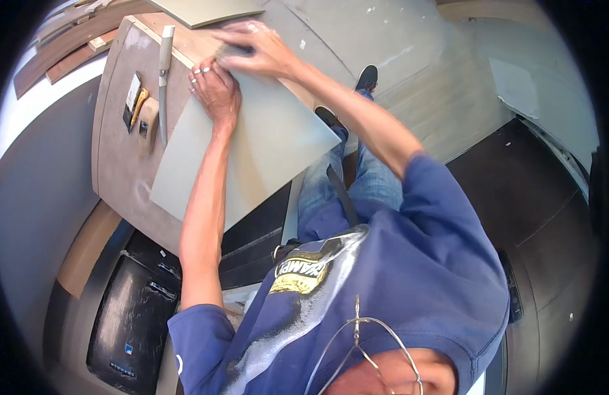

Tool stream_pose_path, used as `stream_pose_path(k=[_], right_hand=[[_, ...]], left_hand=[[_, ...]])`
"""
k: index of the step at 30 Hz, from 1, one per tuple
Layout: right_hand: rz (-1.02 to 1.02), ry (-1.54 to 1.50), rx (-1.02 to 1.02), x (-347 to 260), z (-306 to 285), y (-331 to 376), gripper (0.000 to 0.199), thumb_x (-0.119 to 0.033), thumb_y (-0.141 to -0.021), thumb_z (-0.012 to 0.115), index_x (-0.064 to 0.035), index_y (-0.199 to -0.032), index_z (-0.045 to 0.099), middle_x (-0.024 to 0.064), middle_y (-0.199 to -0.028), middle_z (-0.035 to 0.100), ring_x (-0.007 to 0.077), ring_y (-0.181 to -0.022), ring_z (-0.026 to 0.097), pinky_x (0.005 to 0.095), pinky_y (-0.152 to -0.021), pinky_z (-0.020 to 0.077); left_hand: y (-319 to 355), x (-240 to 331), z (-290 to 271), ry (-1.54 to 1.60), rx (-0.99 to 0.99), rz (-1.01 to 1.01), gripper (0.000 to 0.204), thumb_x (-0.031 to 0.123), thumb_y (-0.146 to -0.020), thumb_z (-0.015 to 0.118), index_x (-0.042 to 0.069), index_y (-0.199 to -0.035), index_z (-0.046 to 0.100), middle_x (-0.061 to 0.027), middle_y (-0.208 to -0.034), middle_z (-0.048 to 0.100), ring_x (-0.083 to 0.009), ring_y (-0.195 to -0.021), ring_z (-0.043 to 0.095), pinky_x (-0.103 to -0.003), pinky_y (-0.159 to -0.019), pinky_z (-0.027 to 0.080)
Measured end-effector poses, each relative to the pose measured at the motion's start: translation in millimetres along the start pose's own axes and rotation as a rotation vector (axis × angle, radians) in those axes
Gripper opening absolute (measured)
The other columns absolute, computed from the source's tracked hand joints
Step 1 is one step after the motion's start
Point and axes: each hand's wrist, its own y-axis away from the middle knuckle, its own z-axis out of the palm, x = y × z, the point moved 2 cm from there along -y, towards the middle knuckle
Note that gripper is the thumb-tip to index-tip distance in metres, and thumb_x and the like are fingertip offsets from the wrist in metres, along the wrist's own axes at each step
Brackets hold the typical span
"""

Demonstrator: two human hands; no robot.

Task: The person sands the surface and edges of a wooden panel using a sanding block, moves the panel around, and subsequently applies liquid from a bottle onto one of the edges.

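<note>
The pale panel [278,128] lies on the table [123,168], under the left hand and forearm, with one corner reaching out past the near edge toward the person's legs. The left hand [216,94] rests palm down at the panel's far edge, fingers side by side and not clenched. The right hand [259,52] is just beyond it, blurred, thumb apart from the fingers; a dark patch shows under it, but I cannot tell whether it grips anything.

The tabletop is dull brown-grey and smudged, with a curved outer edge. A long tool [164,82], a scraper [131,99], a yellow handle [140,105] and a roll [148,125] lie left of the panel. A second panel [209,9] sits beyond the hands.

Wood strips [67,49] are stacked at upper left, above a blue-grey wall [38,151]. A black case [130,322] stands at lower left. The floor [423,99] is grey, seamed and flecked, turning dark at right.
</note>
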Motion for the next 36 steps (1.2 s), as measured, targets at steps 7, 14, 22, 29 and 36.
stream_pose_path(k=[7, 14, 22, 29, 36], right_hand=[[0.109, -0.030, -0.071, -24, -35, 103, 0.063, -0.043, -0.083, 0.076, -0.0199, -0.140, 0.064, 0.0158, -0.141, 0.058, 0.0369, -0.132, 0.052, 0.0486, -0.110, 0.0415], [0.190, -0.102, -0.115, -46, -57, 152, 0.062, -0.042, -0.080, 0.076, -0.0194, -0.137, 0.067, 0.0154, -0.141, 0.058, 0.0367, -0.135, 0.049, 0.0524, -0.116, 0.0348], [-0.030, -0.116, 0.030, 9, 0, -6, 0.061, -0.044, -0.089, 0.069, -0.0131, -0.141, 0.062, 0.0167, -0.141, 0.060, 0.0344, -0.133, 0.052, 0.0455, -0.114, 0.0374], [0.277, -0.019, -0.295, -42, -149, 245, 0.062, -0.037, -0.082, 0.077, -0.0114, -0.137, 0.065, 0.0203, -0.139, 0.060, 0.0393, -0.131, 0.053, 0.0511, -0.113, 0.0385], [0.282, 0.245, -0.003, 20, -259, 182, 0.059, -0.033, -0.082, 0.078, -0.0120, -0.136, 0.066, 0.0197, -0.138, 0.061, 0.0385, -0.128, 0.055, 0.0498, -0.112, 0.0401]], left_hand=[[2, -7, -6, -0.022, -0.028, -0.051, 0.025, 0.017, -0.099, 0.049, 0.007, -0.116, 0.065, -0.0155, -0.116, 0.063, -0.0356, -0.116, 0.056, -0.053, -0.098, 0.043], [6, -7, -10, -0.078, -0.028, -0.061, 0.024, 0.016, -0.099, 0.049, 0.008, -0.116, 0.064, -0.0127, -0.118, 0.062, -0.0345, -0.116, 0.056, -0.051, -0.099, 0.043], [-6, 7, -1, 0.026, -0.027, -0.007, 0.025, 0.012, -0.099, 0.049, 0.006, -0.117, 0.065, -0.0149, -0.115, 0.064, -0.0353, -0.112, 0.056, -0.050, -0.098, 0.042], [-1, -3, -6, 0.002, -0.002, 0.010, 0.022, 0.011, -0.097, 0.052, 0.008, -0.115, 0.065, -0.0136, -0.114, 0.062, -0.0343, -0.111, 0.057, -0.051, -0.094, 0.044], [-16, 59, 16, 0.052, 0.066, 0.116, 0.033, 0.013, -0.091, 0.062, 0.007, -0.124, 0.061, -0.0142, -0.124, 0.061, -0.0347, -0.122, 0.053, -0.050, -0.105, 0.039]])
